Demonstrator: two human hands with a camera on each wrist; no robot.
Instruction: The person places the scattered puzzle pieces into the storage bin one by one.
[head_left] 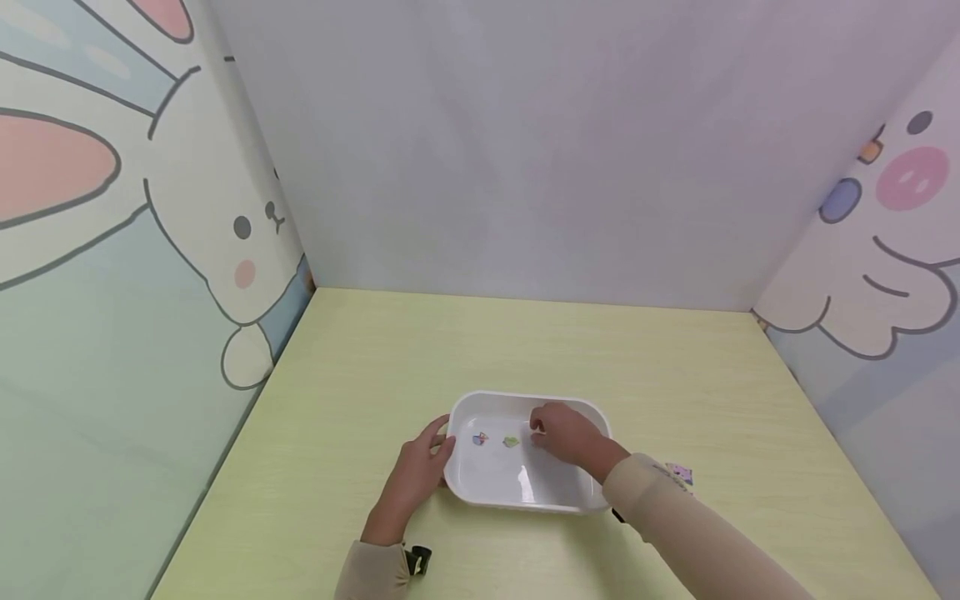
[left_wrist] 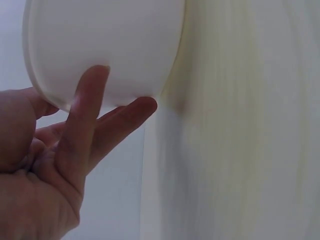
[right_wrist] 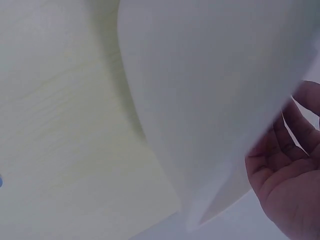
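A white rectangular plastic basin [head_left: 480,492] with rounded corners sits on the table. My left hand [head_left: 420,468] grips its left end, thumb at the rim and fingers against the outer wall; the left wrist view shows those fingers [left_wrist: 90,95] on the basin's wall [left_wrist: 115,45]. Over the basin's right half, my right hand [head_left: 566,432] reaches inside with bent fingers. Whether it pinches anything is hidden, also in the right wrist view, where the basin's wall [right_wrist: 200,90] covers the fingertips. On the basin floor lie a small blue-and-red piece [head_left: 480,438] and a small green piece [head_left: 511,442].
A small purple patterned piece [head_left: 680,473] lies on the table right of the basin, partly behind the right sleeve [head_left: 675,508]. The pale yellow table [head_left: 375,350] meets a plain back wall [head_left: 510,167] and cartoon-printed side panels [head_left: 112,358].
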